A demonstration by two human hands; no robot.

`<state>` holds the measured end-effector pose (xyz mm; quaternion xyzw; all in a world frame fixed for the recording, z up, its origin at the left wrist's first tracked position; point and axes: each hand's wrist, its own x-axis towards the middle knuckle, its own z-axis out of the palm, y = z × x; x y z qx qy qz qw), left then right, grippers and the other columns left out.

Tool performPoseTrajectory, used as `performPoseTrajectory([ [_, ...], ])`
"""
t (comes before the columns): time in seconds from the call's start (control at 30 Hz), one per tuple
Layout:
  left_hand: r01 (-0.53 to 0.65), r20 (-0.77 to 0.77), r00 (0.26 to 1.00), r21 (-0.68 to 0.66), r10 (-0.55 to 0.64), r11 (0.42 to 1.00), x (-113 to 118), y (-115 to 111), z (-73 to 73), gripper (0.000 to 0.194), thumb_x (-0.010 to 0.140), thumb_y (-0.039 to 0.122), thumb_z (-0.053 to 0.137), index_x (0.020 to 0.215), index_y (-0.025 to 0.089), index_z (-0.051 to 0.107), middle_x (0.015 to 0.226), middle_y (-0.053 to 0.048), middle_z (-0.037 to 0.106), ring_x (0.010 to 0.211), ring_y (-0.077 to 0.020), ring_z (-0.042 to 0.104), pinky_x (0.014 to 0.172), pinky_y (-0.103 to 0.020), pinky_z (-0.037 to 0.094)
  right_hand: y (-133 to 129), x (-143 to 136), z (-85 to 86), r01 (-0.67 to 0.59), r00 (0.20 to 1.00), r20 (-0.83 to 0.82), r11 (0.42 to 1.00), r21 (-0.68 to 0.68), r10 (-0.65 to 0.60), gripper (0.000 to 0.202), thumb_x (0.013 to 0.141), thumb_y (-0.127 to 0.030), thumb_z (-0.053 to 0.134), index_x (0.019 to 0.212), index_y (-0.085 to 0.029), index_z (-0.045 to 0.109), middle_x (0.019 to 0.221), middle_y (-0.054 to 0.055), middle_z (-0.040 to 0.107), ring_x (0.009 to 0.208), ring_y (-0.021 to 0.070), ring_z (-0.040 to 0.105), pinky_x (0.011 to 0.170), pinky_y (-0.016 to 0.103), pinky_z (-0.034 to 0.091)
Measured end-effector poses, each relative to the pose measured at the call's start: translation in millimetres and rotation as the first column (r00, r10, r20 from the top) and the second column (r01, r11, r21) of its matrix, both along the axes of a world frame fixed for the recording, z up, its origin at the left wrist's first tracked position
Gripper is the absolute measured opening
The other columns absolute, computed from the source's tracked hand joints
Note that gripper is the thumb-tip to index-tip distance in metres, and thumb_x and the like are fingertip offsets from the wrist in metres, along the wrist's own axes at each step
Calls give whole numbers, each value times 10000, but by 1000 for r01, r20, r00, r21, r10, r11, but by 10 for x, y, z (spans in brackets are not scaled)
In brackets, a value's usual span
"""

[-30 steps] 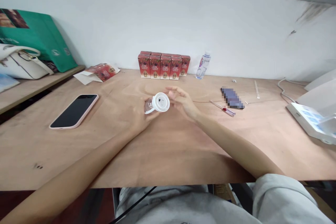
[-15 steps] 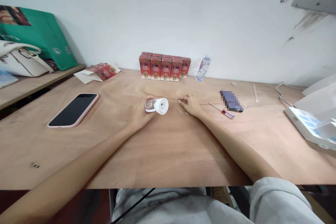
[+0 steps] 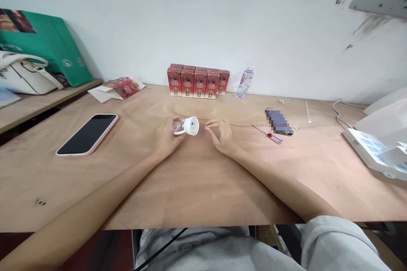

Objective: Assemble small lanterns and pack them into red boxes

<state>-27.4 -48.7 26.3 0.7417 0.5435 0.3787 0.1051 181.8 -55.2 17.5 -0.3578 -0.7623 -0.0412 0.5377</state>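
Observation:
My left hand (image 3: 165, 135) is wrapped round a small clear bulb-shaped lantern (image 3: 178, 126), which lies tilted with its round white base (image 3: 192, 125) facing to the right. The base has a small dark spot in its recess, and a white loop runs along its lower side. Just to the right, above the tabletop, my right hand (image 3: 223, 136) has its thumb and fingers drawn together in a pinch pointing at the base. Whatever lies between those fingertips is too small to make out. A screwdriver with a red and clear handle (image 3: 274, 138) rests to the right.
Red printed boxes (image 3: 193, 84) stand in rows by the wall, beside a clear bottle (image 3: 244, 82). A pink-cased phone (image 3: 89, 134) lies left, a pixelated dark phone-like item (image 3: 280, 122) right. A white device (image 3: 375, 152) and its cable (image 3: 340, 114) occupy the right edge.
My right hand has moved left towards the white base, its fingers now pinched. The two thin metal bits beside it on the table no longer show. The lantern has barely shifted.

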Motion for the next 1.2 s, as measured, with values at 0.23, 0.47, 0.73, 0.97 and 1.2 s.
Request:
performPoseTrajectory([
  [0.23,30,-117,993,75,-21,997,32,-60,44,368,741,300,616,1082,217,505,1114,-84,617,1032,-267,577,869,-397,432,-195,-296,58,-168,967,-215,976,-139,135,58,890,-254,484,848,-224,511,933,49,652,913,168,593,831,355,458],
  [0.47,70,-131,990,124,-54,990,21,-44,12,371,742,311,627,1082,224,505,1104,-72,621,1027,-261,572,853,-392,434,-196,-300,42,-255,937,-295,942,-218,185,82,879,-267,495,812,-220,500,824,26,611,848,151,570,764,313,462],
  [0.73,62,-140,989,125,-44,990,33,-49,28,380,736,329,637,1076,195,533,1066,-78,631,989,-254,578,820,-363,435,-179,-301,22,-319,886,-425,908,-271,185,105,873,-297,504,804,-219,492,894,31,628,871,142,591,778,310,457],
  [0.97,70,-157,986,99,-54,993,14,-47,13,344,740,372,630,1032,206,558,1039,-62,644,957,-241,591,798,-330,429,-138,-268,-13,-399,845,-493,857,-327,205,132,852,-329,532,788,-224,486,863,24,623,816,139,591,735,298,457],
  [1.2,64,-198,979,80,-47,995,19,-71,29,361,733,334,663,1043,181,558,1045,-71,643,958,-231,586,797,-338,434,-53,-218,-51,-457,823,-523,807,-374,224,161,841,-374,545,796,-226,499,822,15,624,793,139,593,745,300,455],
])
